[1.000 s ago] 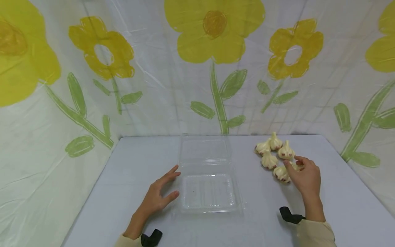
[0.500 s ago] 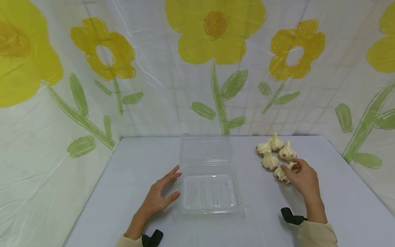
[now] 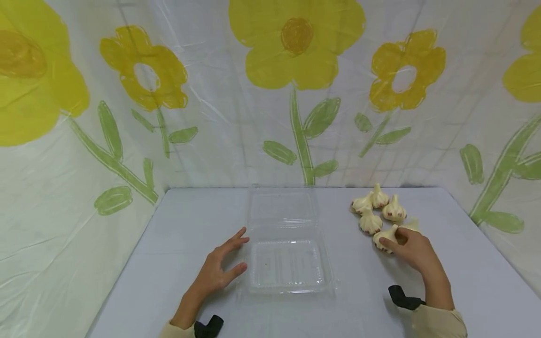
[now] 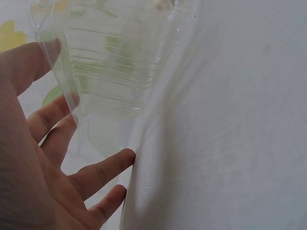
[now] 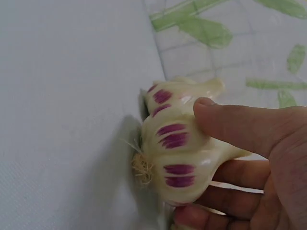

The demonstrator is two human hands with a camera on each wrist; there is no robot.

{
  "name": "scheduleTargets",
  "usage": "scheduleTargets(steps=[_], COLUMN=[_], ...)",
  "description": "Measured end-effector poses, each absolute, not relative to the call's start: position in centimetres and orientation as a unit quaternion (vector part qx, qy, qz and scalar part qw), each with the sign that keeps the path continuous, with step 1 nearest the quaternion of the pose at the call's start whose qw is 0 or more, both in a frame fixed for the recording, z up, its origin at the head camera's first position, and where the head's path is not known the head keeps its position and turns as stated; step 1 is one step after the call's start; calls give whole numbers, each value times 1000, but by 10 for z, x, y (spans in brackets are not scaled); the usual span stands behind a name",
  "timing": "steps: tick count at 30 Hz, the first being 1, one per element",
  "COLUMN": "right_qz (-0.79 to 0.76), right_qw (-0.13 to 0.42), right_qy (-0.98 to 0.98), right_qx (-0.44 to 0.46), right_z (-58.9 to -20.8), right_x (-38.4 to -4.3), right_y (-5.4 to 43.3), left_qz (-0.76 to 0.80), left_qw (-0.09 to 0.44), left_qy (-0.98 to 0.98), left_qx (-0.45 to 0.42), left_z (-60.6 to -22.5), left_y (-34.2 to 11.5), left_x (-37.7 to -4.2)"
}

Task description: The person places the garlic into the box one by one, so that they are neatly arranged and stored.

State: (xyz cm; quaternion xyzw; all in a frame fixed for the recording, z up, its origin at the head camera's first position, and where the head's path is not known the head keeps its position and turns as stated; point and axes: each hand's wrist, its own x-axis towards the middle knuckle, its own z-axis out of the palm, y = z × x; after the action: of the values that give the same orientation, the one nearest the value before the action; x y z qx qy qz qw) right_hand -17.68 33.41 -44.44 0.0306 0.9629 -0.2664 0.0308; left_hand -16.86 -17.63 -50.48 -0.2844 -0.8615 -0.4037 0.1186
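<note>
My right hand [image 3: 416, 249] holds a garlic bulb [image 3: 384, 238] between thumb and fingers at the front of a small cluster. In the right wrist view, the thumb lies on the upper side of this cream bulb [image 5: 177, 148], which has purple streaks and a tuft of roots. Behind it another garlic bulb [image 5: 165, 93] shows in part. A clear plastic clamshell box [image 3: 287, 265] lies with its lid folded back in the middle of the table. Beside its left edge is my left hand [image 3: 215, 267], fingers spread; in the left wrist view, its fingertips are at the box's rim [image 4: 64, 79].
Several more garlic bulbs [image 3: 370, 223] stand at the back right of the white table [image 3: 194, 211]. One bulb [image 3: 411, 224] is partly hidden behind my right hand. A flower-patterned sheet [image 3: 220, 117] hangs behind the table.
My right hand has moved slightly left and down, and its thumb and fingers have closed around the front garlic bulb. My left hand and the box have stayed put.
</note>
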Motion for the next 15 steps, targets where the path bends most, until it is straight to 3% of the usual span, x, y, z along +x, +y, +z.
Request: scheduleTargets(steps=[15], right_qz=[-291], right_qw=[26], right_qy=[956], right_qx=[-9], right_z=[-456], right_x=[-178], right_y=[336], left_qz=[-395], left_qw=[120], left_qy=[-866], left_qx=[-281], left_z=[-504], left_y=[-176], left_x=[-168])
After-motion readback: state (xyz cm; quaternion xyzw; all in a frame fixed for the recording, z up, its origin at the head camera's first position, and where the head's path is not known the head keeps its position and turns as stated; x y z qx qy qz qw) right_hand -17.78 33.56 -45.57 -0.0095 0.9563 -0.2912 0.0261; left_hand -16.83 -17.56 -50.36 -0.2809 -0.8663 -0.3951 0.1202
